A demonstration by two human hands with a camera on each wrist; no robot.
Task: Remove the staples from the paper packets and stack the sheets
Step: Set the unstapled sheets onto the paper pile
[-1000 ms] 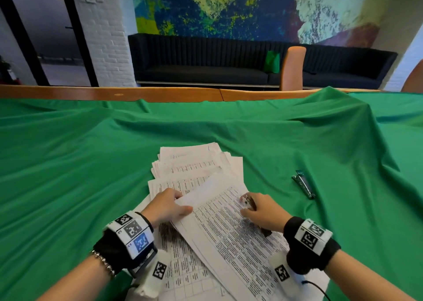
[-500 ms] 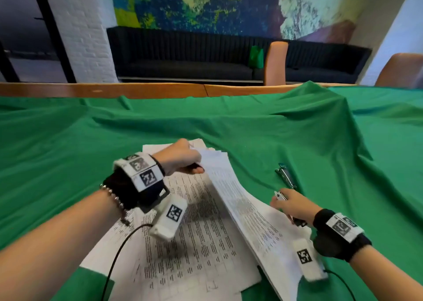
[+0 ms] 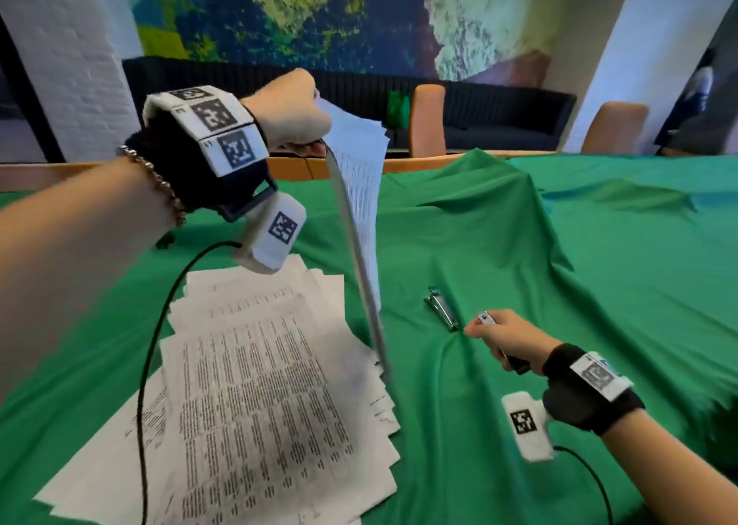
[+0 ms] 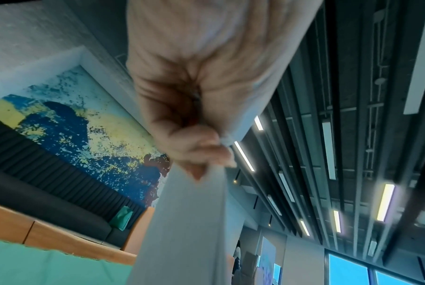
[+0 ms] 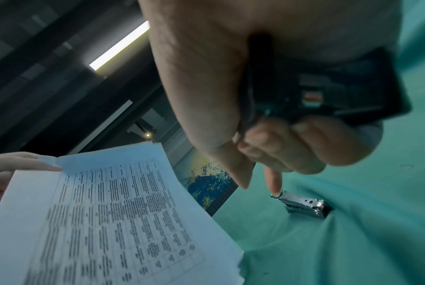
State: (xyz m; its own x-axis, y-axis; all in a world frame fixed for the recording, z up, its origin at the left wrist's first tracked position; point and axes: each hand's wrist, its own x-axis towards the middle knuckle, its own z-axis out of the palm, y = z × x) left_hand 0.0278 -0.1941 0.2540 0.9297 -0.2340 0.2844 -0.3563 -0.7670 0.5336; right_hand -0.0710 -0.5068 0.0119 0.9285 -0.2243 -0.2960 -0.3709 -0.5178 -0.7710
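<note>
White printed paper, a packet [image 3: 359, 189], hangs from the left hand [image 3: 289, 113], whose fingers pinch its top corner high above the tabletop [image 3: 559, 284]. The right hand [image 3: 509, 338] sits low on the green cloth, fingers curled round a dark staple remover [image 3: 515, 360]. A silver stapler [image 3: 441, 308] lies just beyond its fingertips. The fanned pile of loose sheets [image 3: 259, 384] rests below the raised packet.

The left hand [image 3: 293, 111] holds a paper packet [image 3: 359, 189] raised by its top corner above the spread sheets [image 3: 263, 384] on the green-draped table [image 3: 519, 245]. The right hand [image 3: 509, 338] grips a dark tool near a metal stapler [image 3: 441, 308].
</note>
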